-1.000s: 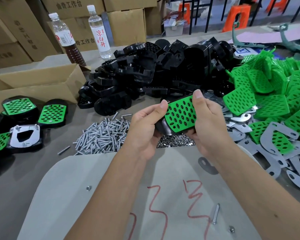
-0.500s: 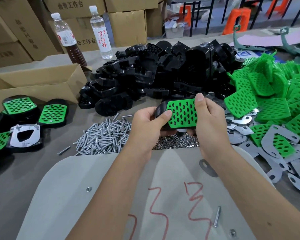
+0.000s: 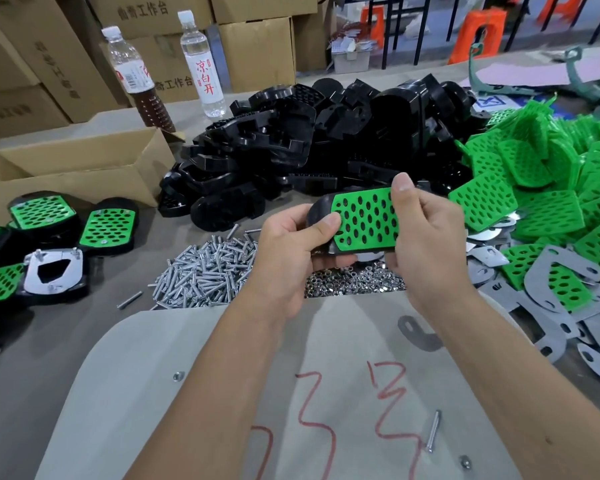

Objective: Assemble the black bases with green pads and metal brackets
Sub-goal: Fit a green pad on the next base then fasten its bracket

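Note:
Both hands hold one black base [image 3: 316, 216] with a perforated green pad [image 3: 364, 221] lying on its top, above the table's middle. My left hand [image 3: 291, 251] grips the base's left end, thumb pressed on the pad's left edge. My right hand [image 3: 426, 237] grips the right end, thumb over the pad's right edge. A heap of black bases [image 3: 309, 150] lies behind. Green pads [image 3: 551, 188] are piled at the right, with grey metal brackets [image 3: 548, 306] below them. Assembled pieces [image 3: 108, 226] lie at the left.
Screws [image 3: 205, 271] and nuts [image 3: 354, 284] lie heaped just under my hands. A grey board [image 3: 222, 393] with red marks covers the near table, with a loose screw [image 3: 433, 431] on it. An open cardboard box [image 3: 84, 168] and two bottles [image 3: 201, 64] stand at the back left.
The green pad has gone from tilted up in my fingers to lying flat on the black base, and both hands with the piece have risen slightly.

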A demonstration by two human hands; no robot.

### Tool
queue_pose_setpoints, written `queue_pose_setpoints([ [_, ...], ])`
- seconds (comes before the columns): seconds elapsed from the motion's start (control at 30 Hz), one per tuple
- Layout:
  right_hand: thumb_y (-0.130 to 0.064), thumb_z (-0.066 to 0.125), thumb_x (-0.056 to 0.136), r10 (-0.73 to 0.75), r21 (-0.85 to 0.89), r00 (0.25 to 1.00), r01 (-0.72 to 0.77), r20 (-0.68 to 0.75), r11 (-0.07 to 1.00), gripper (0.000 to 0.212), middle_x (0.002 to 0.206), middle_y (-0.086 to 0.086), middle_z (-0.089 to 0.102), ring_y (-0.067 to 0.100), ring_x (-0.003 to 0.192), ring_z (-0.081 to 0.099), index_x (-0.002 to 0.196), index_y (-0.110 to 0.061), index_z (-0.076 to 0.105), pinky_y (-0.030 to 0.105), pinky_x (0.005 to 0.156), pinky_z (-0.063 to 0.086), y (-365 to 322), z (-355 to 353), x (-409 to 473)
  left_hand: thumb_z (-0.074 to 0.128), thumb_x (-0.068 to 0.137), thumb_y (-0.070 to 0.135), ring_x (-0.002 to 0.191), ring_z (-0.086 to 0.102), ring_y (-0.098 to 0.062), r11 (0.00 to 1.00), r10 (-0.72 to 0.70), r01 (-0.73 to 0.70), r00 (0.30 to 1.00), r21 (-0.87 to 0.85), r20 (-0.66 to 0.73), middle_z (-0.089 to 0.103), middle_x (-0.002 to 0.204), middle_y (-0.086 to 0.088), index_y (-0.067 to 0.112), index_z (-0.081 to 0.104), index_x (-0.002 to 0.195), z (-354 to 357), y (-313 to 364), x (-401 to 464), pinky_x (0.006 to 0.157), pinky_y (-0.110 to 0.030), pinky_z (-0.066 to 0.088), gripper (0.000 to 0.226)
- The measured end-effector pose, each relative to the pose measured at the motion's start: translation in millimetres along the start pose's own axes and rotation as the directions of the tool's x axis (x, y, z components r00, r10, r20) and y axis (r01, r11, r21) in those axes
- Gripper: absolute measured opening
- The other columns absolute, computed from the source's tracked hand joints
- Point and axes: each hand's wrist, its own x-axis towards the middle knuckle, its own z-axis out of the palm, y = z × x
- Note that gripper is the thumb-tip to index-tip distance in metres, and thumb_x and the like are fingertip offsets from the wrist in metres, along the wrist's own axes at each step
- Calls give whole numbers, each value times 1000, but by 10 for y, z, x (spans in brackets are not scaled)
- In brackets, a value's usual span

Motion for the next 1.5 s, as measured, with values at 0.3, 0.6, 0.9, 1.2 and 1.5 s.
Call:
queue_pose_setpoints([
  [0.3,-51,55,102,-62,-255,962,133,266,958,47,81,9,70,25,74,63,96,-10,75,50,71,55,62,-49,27,68,99,8,80,72,-11,895,186,-196,980,401,63,73,86,-1,14,75,101,-195,33,64,62,-29,60,9],
  [0.6,-34,56,107,69,-33,977,-63,204,997,32,86,8,79,24,75,76,93,-17,80,38,58,61,152,-20,-3,68,101,14,84,69,-24,985,138,-114,972,133,-188,68,85,-13,7,72,84,-29,-98,72,81,-47,64,18],
  [0.9,-43,69,95,139,47,958,-156,250,987,26,104,3,79,23,102,75,110,-23,74,57,95,59,136,-48,12,64,101,11,78,73,-20,959,169,-131,976,251,-136,76,82,-5,11,75,85,-104,-29,74,69,-33,62,20],
  [1.2,-3,73,94,106,128,937,-156,331,979,15,96,12,81,30,91,79,109,-6,76,42,79,66,104,-72,25,66,103,23,80,70,-9,946,172,-113,969,303,-176,77,88,-1,10,74,98,-1,-119,50,71,-29,59,16],
  [1.5,-24,75,83,194,271,914,-299,356,915,42,108,18,79,36,105,76,120,-4,73,48,90,63,68,-82,18,77,79,24,99,77,-25,996,-46,47,999,77,-16,79,113,-11,8,72,124,-145,40,60,82,-41,64,48],
])
